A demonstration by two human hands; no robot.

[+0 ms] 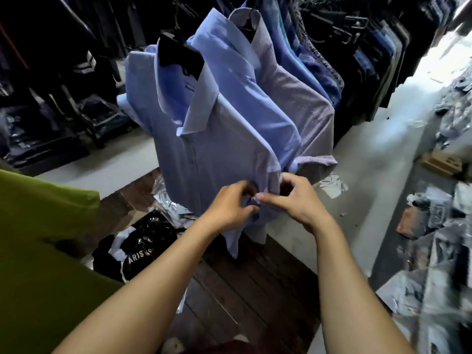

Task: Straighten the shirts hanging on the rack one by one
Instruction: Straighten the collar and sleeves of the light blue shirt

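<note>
Front blue shirt (204, 149), hung on a black hanger (178, 57) at the rack's near end: light, limp cloth; left hand (227, 208) and right hand (293, 198) pinch its lower placket, best held there

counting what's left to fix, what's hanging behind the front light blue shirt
Behind the front light blue shirt hangs a brighter blue shirt, then a pale lilac shirt, then darker blue garments. Only their shoulders and one side show; their fronts are covered.
</note>
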